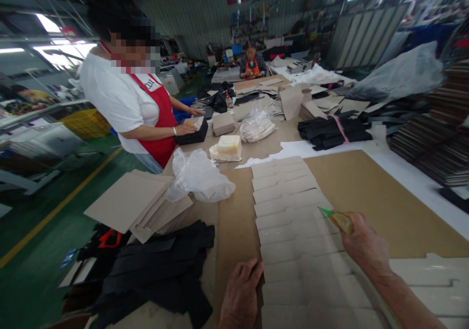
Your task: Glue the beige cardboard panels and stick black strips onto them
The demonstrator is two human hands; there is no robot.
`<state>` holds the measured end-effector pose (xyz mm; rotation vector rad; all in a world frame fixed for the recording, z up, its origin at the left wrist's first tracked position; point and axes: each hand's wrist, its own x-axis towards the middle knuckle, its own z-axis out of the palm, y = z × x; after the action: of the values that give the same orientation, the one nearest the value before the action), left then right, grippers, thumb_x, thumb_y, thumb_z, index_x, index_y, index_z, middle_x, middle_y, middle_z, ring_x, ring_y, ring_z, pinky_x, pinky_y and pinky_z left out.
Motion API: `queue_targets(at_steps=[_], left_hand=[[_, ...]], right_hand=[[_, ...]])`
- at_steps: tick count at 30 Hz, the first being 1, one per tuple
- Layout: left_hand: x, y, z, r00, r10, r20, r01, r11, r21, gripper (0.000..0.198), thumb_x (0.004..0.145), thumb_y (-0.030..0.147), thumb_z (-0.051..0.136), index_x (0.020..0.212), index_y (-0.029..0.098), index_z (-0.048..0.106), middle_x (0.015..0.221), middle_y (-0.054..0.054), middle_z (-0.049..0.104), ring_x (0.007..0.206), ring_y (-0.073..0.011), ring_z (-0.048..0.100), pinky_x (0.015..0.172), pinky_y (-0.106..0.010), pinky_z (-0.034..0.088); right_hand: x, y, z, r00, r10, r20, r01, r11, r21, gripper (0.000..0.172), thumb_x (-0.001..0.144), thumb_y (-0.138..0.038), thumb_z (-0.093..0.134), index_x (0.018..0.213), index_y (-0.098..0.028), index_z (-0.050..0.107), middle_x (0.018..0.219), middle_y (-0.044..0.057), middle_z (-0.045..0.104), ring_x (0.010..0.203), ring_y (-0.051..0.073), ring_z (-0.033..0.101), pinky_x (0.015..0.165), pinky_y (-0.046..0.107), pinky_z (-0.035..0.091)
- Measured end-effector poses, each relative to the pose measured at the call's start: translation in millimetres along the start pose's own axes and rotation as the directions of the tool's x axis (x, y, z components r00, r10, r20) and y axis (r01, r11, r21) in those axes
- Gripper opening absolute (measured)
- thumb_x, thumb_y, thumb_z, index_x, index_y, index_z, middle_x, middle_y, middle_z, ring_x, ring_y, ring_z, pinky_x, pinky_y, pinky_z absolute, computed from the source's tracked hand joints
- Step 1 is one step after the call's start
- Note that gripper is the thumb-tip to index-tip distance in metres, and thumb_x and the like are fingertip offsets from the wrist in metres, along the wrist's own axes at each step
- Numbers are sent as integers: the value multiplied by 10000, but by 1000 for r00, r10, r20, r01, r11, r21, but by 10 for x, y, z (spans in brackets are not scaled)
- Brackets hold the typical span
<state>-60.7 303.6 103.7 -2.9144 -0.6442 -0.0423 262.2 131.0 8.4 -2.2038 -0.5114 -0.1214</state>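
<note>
My right hand [364,241] is closed around a yellowish squeeze bottle [342,221] with a thin green nozzle [324,211], which points left over the grey cardboard pieces [289,224]. These pieces lie overlapped in a long column, and small shiny spots show on some of them. At the column's left edge, my left hand [242,290] rests on the brown board with its fingers stretched out. Nothing shows in it. More grey pieces [432,280] lie partly behind my right forearm.
Black strips [157,270] and stacked grey boards [132,202] lie to my left, near a crumpled plastic bag [200,175]. A co-worker in a red apron [159,109] stands at the left with hands on a black stack [192,133]. Tall dark stacks [436,129] rise at right.
</note>
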Motion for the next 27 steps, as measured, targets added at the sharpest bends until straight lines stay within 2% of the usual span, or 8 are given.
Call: queue_targets(at_steps=[6,11,15,18,22,27], left_hand=[[-4,5,-7,1000,-25,9,25,999,-27,673,872,44,419,1484,323,446,1448,24,469,1222,-181,412,1125,-347,379],[-4,24,-18,999,-50,-1,50,997,-66,629,907,65,419,1466,350,462,1437,41,485,1209,-175,416,1117,-342,377],[-7,49,-35,997,-65,33,67,994,-88,606,924,87,425,1463,360,461,1446,53,471,1219,-171,403,1127,-338,362],[-10,51,-14,998,-60,14,61,995,-82,610,919,74,419,1458,356,467,1438,44,478,1212,-175,405,1122,-345,366],[-6,54,-4,999,-32,-20,31,997,-65,602,907,73,428,1452,325,480,1422,15,489,1194,-190,412,1101,-363,384],[-14,74,-39,999,-50,1,50,993,-111,607,908,95,446,1463,340,463,1429,27,483,1197,-182,411,1113,-347,366]], right_hand=[[-140,-192,42,993,-114,20,112,992,64,289,897,-298,500,1163,-212,574,1117,36,633,675,149,552,590,291,328],[-145,-220,33,996,-73,49,73,997,13,313,886,-309,518,1173,-200,579,1128,56,637,672,171,566,596,298,341],[-179,-279,69,987,-161,-5,161,986,31,265,925,-322,491,1152,-214,575,1090,32,643,682,163,589,586,278,343],[-229,-336,130,963,-259,-73,261,965,21,216,951,-344,483,1113,-229,569,1050,6,644,631,140,582,559,268,332],[-279,-411,200,941,-312,-132,315,949,2,210,926,-329,522,1116,-241,545,1030,-5,633,603,137,571,540,270,347],[-349,-610,203,930,-357,-84,363,928,86,200,954,-301,474,1134,-243,536,1040,3,614,678,157,588,593,295,388]])
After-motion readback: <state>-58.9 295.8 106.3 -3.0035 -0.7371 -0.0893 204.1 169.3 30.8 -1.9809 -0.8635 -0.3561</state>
